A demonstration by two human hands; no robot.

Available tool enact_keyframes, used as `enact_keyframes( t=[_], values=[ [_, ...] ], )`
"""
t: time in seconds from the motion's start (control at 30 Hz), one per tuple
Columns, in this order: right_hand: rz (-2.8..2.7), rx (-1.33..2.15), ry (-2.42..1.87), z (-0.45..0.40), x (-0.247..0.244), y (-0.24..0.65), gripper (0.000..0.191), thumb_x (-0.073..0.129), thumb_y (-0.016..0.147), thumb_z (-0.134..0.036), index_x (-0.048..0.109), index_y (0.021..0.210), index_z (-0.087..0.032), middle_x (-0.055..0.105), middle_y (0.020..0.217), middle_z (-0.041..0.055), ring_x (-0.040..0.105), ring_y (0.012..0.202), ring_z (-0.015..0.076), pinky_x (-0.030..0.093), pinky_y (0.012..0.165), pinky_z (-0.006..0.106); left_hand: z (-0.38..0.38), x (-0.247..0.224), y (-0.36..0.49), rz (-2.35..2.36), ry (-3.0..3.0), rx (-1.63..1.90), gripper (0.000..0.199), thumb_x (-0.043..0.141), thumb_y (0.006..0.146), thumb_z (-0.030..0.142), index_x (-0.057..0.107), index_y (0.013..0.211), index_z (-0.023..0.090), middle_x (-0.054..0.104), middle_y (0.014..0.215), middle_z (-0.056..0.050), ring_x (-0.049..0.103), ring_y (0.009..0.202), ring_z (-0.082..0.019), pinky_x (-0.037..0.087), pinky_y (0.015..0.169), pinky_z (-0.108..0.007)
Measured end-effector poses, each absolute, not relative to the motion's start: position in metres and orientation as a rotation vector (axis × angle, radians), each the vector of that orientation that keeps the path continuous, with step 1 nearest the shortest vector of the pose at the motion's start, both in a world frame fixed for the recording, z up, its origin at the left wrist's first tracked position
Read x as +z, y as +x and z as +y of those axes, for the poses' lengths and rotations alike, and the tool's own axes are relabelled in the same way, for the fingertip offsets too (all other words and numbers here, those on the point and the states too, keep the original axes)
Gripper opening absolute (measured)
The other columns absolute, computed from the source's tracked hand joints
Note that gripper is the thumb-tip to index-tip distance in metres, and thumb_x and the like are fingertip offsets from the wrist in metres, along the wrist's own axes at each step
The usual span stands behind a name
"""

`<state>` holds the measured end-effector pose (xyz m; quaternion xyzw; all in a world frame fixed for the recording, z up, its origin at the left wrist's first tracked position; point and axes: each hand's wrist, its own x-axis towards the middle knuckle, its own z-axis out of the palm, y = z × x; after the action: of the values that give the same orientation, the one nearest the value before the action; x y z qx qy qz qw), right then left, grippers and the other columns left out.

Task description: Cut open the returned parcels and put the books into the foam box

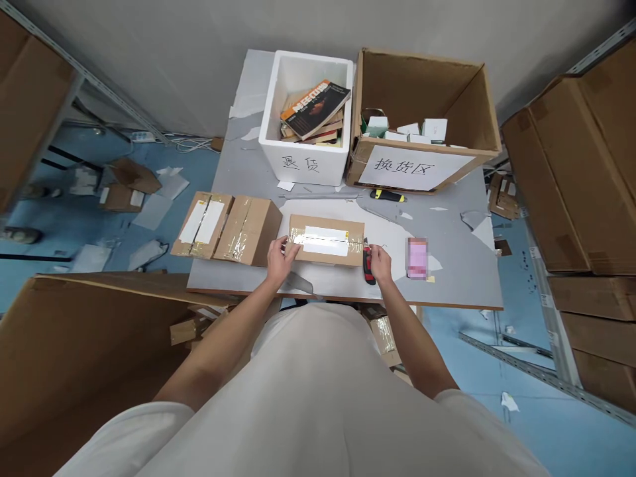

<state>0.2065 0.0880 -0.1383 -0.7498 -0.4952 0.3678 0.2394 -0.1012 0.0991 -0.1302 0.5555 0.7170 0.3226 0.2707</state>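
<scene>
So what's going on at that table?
A person in a white shirt is busy with a box on the table. The left hand is at one end of it. The right hand is at the other end, by a red and black cutter; I can't tell if it is gripping that. The box has tape on it and its top lies flat. Two more boxes sit to the left, and books lie in the white tub behind.

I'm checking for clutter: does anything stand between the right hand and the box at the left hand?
Yes: the red and black cutter lies between the right hand and the right end of the box.
</scene>
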Motion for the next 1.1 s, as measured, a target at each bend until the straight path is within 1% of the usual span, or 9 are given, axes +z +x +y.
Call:
enact_keyframes(
  t=[0.07, 0.23, 0.33, 0.53, 0.63, 0.73, 0.83, 0.97, 1.1],
  values=[
    [-1.403, 0.962, -2.257, 0.078, -0.151, 0.212, 0.052, 0.041, 0.089, -0.045, 0.050, 0.130, -0.013, 0.058, 0.120, 0.0144, 0.058, 0.105, 0.0238, 0.044, 0.091, 0.035, 0.096, -0.131, -0.098, 1.946, 1.558, 0.905, 0.057, 0.057, 0.083, 0.050, 0.052, 0.127, 0.013, 0.055, 0.115, -0.015, 0.058, 0.097, -0.023, 0.048, 0.087, -0.038],
    [-1.541, 1.024, -2.626, 0.064, -0.174, 0.208, 0.087, 0.066, 0.074, -0.042, 0.025, 0.147, -0.021, 0.042, 0.137, 0.0161, 0.041, 0.128, 0.0330, 0.042, 0.096, 0.044, 0.090, -0.126, -0.092, 1.886, 1.936, 0.865, 0.052, 0.052, 0.087, 0.049, 0.049, 0.128, 0.017, 0.050, 0.130, -0.018, 0.045, 0.124, -0.031, 0.037, 0.103, -0.048],
    [-1.502, 1.049, -2.643, 0.067, -0.178, 0.205, 0.086, 0.064, 0.075, -0.036, 0.020, 0.148, -0.022, 0.041, 0.135, 0.0170, 0.044, 0.124, 0.0334, 0.042, 0.096, 0.046, 0.088, -0.121, -0.088, 1.747, 2.148, 0.791, 0.046, 0.051, 0.089, 0.046, 0.052, 0.126, 0.018, 0.051, 0.133, -0.017, 0.043, 0.129, -0.031, 0.036, 0.106, -0.048],
    [-1.300, 1.297, -2.405, 0.077, -0.167, 0.219, 0.057, 0.057, 0.073, -0.021, 0.045, 0.128, -0.016, 0.056, 0.112, 0.0138, 0.058, 0.106, 0.0278, 0.046, 0.091, 0.042, 0.084, -0.117, -0.081, 1.424, 2.397, 0.577, 0.055, 0.044, 0.092, 0.040, 0.040, 0.140, 0.016, 0.045, 0.143, -0.016, 0.033, 0.139, -0.030, 0.030, 0.111, -0.049],
    [-1.211, 1.303, -2.324, 0.082, -0.145, 0.233, 0.048, 0.038, 0.082, -0.024, 0.039, 0.129, -0.017, 0.059, 0.097, 0.0078, 0.063, 0.089, 0.0204, 0.053, 0.076, 0.034, 0.079, -0.121, -0.079, 1.430, 2.445, 0.485, 0.056, 0.043, 0.092, 0.039, 0.039, 0.142, 0.016, 0.043, 0.146, -0.016, 0.031, 0.140, -0.030, 0.028, 0.112, -0.050],
    [-1.198, 1.292, -2.061, 0.093, -0.104, 0.240, 0.057, 0.030, 0.081, -0.023, 0.027, 0.138, -0.022, 0.057, 0.098, 0.0041, 0.063, 0.082, 0.0169, 0.054, 0.068, 0.032, 0.077, -0.124, -0.079, 1.435, 2.482, 0.479, 0.054, 0.042, 0.093, 0.038, 0.042, 0.141, 0.014, 0.044, 0.146, -0.015, 0.033, 0.140, -0.030, 0.030, 0.111, -0.048],
    [-1.575, 1.277, -1.740, 0.112, -0.054, 0.228, 0.070, 0.039, 0.077, -0.019, 0.023, 0.145, -0.022, 0.058, 0.106, 0.0074, 0.062, 0.085, 0.0194, 0.053, 0.076, 0.039, 0.077, -0.127, -0.078, 1.451, 2.484, 0.530, 0.049, 0.041, 0.093, 0.034, 0.044, 0.139, 0.015, 0.046, 0.144, -0.015, 0.035, 0.139, -0.029, 0.032, 0.110, -0.048],
    [-2.344, 1.127, -1.352, 0.138, -0.012, 0.181, 0.068, 0.042, 0.083, -0.018, 0.024, 0.148, -0.022, 0.044, 0.138, 0.0143, 0.049, 0.118, 0.0260, 0.043, 0.095, 0.044, 0.079, -0.133, -0.079, 1.438, 2.468, 0.632, 0.044, 0.042, 0.094, 0.032, 0.048, 0.136, 0.017, 0.051, 0.139, -0.015, 0.039, 0.136, -0.028, 0.037, 0.107, -0.049],
    [-2.819, 1.053, -1.325, 0.157, -0.010, 0.135, 0.062, 0.036, 0.092, -0.019, 0.020, 0.151, -0.027, 0.051, 0.132, 0.0132, 0.055, 0.112, 0.0260, 0.044, 0.090, 0.039, 0.080, -0.141, -0.082, 1.372, 2.461, 0.737, 0.038, 0.044, 0.094, 0.032, 0.053, 0.128, 0.017, 0.057, 0.133, -0.015, 0.044, 0.134, -0.027, 0.041, 0.104, -0.049]
  ],
)
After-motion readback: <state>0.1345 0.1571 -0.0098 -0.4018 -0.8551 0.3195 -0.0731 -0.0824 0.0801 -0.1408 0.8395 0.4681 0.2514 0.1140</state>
